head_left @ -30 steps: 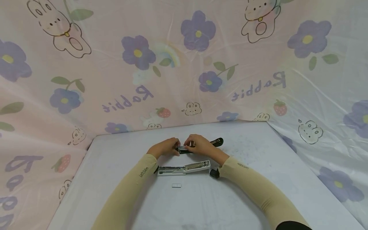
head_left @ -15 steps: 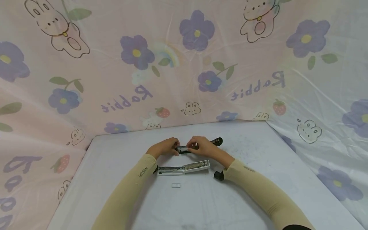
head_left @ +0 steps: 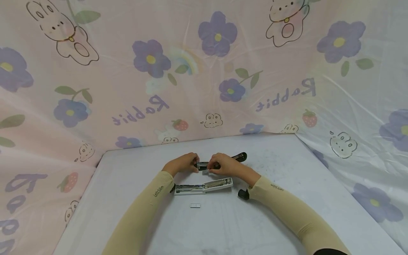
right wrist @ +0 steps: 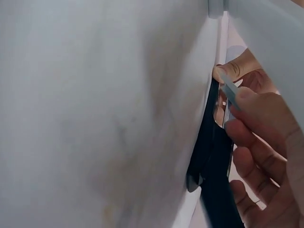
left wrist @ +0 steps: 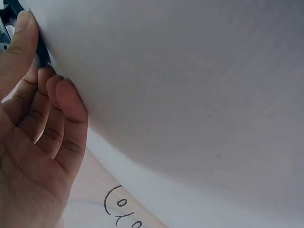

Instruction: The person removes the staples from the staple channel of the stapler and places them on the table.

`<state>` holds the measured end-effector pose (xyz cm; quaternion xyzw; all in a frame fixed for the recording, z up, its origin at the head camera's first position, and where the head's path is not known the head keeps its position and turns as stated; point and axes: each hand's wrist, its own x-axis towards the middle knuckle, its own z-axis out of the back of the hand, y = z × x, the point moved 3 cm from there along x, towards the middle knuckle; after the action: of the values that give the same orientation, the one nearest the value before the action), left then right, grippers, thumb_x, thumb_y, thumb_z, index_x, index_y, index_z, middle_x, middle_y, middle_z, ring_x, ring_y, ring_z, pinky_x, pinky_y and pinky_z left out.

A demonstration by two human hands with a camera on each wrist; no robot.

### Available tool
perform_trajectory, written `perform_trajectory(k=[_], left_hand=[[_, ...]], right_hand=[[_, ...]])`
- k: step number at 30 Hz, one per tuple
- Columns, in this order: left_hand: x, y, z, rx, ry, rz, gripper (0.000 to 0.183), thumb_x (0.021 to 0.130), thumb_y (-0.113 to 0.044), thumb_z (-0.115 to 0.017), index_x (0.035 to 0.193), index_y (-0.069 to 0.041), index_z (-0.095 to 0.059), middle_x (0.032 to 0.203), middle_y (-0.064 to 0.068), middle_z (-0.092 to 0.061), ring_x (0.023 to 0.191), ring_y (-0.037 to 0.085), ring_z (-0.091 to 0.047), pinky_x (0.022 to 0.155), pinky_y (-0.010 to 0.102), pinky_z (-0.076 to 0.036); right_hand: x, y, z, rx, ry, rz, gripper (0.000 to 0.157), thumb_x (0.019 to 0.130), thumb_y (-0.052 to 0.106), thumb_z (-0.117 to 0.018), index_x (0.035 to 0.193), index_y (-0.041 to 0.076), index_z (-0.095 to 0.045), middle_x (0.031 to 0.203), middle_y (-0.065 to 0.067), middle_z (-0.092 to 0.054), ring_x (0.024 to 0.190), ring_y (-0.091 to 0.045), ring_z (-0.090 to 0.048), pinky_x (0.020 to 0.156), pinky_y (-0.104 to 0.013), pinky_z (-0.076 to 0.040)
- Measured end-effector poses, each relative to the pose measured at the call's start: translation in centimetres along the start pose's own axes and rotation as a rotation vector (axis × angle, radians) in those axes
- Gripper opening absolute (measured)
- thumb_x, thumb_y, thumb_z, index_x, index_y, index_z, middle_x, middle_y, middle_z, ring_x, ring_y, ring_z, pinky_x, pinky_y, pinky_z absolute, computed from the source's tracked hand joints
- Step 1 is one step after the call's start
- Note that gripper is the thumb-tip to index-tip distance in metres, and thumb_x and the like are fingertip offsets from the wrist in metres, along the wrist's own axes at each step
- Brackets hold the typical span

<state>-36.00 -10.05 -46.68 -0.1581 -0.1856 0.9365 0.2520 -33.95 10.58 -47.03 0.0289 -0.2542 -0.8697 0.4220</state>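
Observation:
A black stapler [head_left: 239, 157], swung wide open, lies toward the back of the table. My left hand [head_left: 182, 163] pinches its left end between thumb and fingers; in the left wrist view the thumb [left wrist: 21, 38] presses on that dark end. Over the stapler's middle, my right hand [head_left: 224, 164] pinches a small grey strip of staples [right wrist: 229, 89] between thumb and forefinger. In the head view the strip shows just on the near side of the stapler's channel, partly covered by the fingers. The other right fingers curl close beside the black body [right wrist: 218, 152].
Nearer to me lies an opened white stapler [head_left: 190, 189], its metal channel facing up. In front of it rests another short strip of staples [head_left: 195, 205]. A patterned cloth [head_left: 191, 106] hangs behind the white table [head_left: 134, 212].
My right hand has shifted slightly right and toward me. The staple strip has moved from over the stapler's channel to its near side. The left hand keeps its place.

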Motion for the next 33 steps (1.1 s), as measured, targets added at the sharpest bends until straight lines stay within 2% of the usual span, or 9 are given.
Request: perform_trajectory(k=[6,13,28,33], left_hand=[[0.0,0.0,0.0,0.002,0.012,0.0,0.039,0.087,-0.025,-0.079,0.116,-0.009,-0.059,0.104,0.002,-0.057,0.095,0.016,-0.053,0.092,0.036,-0.046],[0.0,0.1,0.1,-0.004,0.007,0.013,0.039,0.087,-0.025,-0.079,0.117,-0.01,-0.059,0.105,0.002,-0.058,0.096,0.016,-0.054,0.093,0.037,-0.047],[-0.3,0.3,0.1,0.004,0.007,0.006,0.041,0.088,-0.025,-0.079,0.118,-0.008,-0.058,0.102,0.002,-0.056,0.093,0.016,-0.052,0.091,0.037,-0.047],[-0.4,0.7,-0.1,-0.045,-0.003,0.006,0.041,0.087,-0.024,-0.08,0.118,-0.007,-0.059,0.102,0.003,-0.057,0.094,0.016,-0.053,0.091,0.036,-0.047]], right_hand=[[0.3,-0.1,-0.2,-0.031,0.056,0.015,0.01,0.094,0.023,-0.073,0.102,0.019,-0.076,0.1,0.01,-0.061,0.092,-0.006,-0.056,0.083,-0.029,-0.049],[0.7,-0.1,-0.4,-0.037,0.112,0.007,0.011,0.094,0.025,-0.073,0.103,0.019,-0.076,0.096,0.01,-0.057,0.087,-0.006,-0.054,0.079,-0.026,-0.049],[1.2,0.9,-0.2,-0.164,0.135,-0.015,0.011,0.09,0.028,-0.077,0.098,0.021,-0.076,0.088,0.006,-0.047,0.079,-0.013,-0.042,0.074,-0.03,-0.038],[1.2,1.1,-0.1,-0.199,0.144,-0.016,0.012,0.089,0.031,-0.078,0.098,0.023,-0.076,0.089,0.006,-0.05,0.079,-0.012,-0.043,0.075,-0.03,-0.038]])
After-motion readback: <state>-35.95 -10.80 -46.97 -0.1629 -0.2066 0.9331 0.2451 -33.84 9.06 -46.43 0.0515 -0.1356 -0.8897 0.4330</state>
